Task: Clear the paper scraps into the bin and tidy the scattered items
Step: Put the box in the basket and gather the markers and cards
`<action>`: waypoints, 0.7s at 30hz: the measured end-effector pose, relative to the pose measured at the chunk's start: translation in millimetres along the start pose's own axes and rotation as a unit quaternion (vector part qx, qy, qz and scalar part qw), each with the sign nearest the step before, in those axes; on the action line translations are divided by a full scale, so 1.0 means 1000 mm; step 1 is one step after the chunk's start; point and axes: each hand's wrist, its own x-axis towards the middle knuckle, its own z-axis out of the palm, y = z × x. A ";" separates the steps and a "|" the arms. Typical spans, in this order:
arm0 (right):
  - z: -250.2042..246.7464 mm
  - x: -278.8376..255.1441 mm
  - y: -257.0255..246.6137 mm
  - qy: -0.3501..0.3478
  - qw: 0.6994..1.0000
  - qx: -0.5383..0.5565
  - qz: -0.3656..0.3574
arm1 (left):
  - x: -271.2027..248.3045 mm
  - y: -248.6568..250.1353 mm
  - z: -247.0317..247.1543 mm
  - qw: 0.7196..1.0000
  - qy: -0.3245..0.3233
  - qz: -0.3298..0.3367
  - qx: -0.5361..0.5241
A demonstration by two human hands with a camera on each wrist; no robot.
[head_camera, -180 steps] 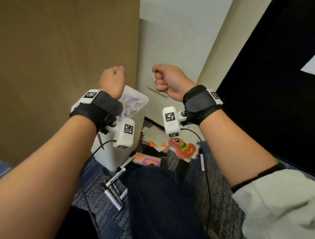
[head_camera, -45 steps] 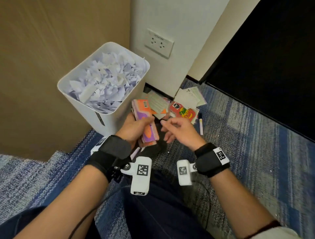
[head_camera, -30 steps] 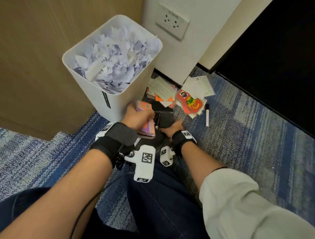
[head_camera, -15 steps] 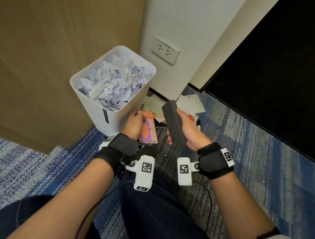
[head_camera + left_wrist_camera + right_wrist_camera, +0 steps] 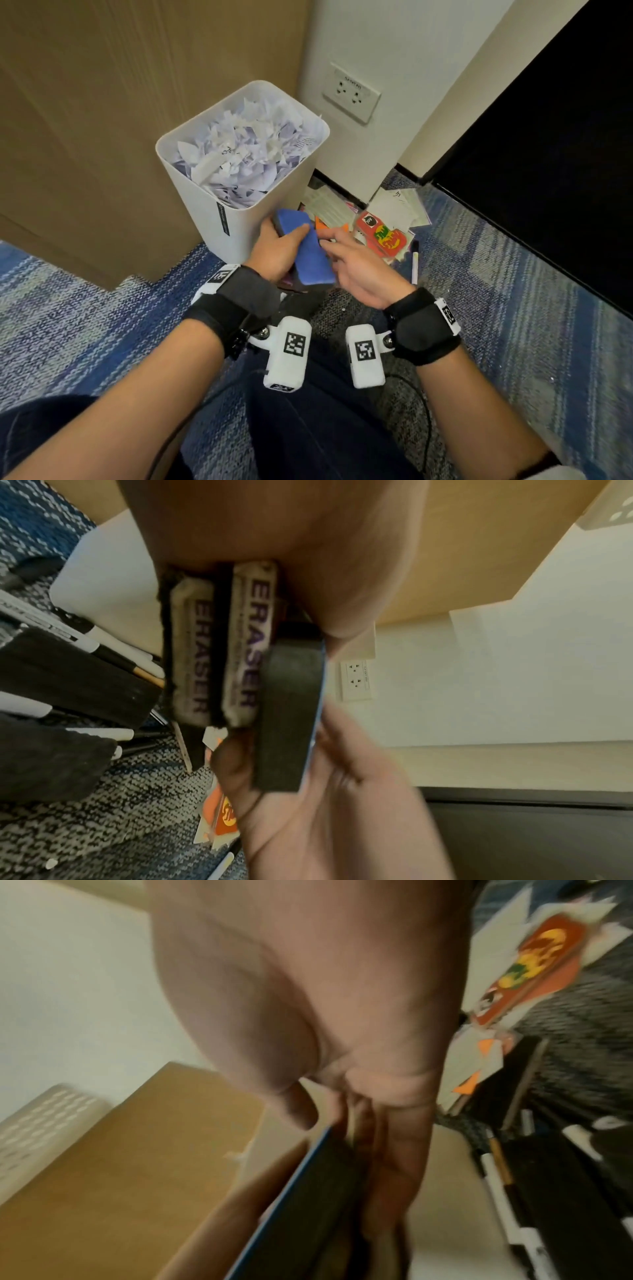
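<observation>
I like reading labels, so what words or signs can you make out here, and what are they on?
"ERASER": on the edge of an eraser in the left hand.
"ERASER": on the second eraser beside it.
Too small or blurred: print on the wall socket, bin label, orange sticker sheet, paper scraps.

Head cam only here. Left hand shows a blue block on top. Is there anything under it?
Observer: Yes. The left wrist view shows two ERASER-labelled erasers stacked against the blue eraser, all gripped by the left hand.
Operator: Is the blue one blue all through?
Observer: No. Its other face is dark felt.
Operator: Is the right hand gripping it?
Observer: No. The right hand lies with its fingers straight along the eraser, touching it, not wrapped round it.
Operator: Anything hidden beside the bin?
Observer: Markers and black felt blocks lie on the carpet next to the bin.
</observation>
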 end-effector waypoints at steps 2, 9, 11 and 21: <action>-0.020 0.020 0.018 0.017 0.994 -0.112 -0.012 | -0.002 -0.001 -0.008 0.999 -0.019 0.012 0.050; -0.045 0.089 0.121 -0.067 0.798 -0.597 -0.047 | -0.004 -0.008 -0.020 0.993 -0.039 0.006 0.114; -0.039 0.096 0.139 -0.047 0.755 -0.650 -0.075 | -0.003 -0.008 -0.020 0.991 -0.046 0.004 0.122; -0.079 0.035 0.113 0.157 0.960 -0.231 -0.005 | 0.005 -0.005 -0.009 0.997 -0.043 -0.014 0.054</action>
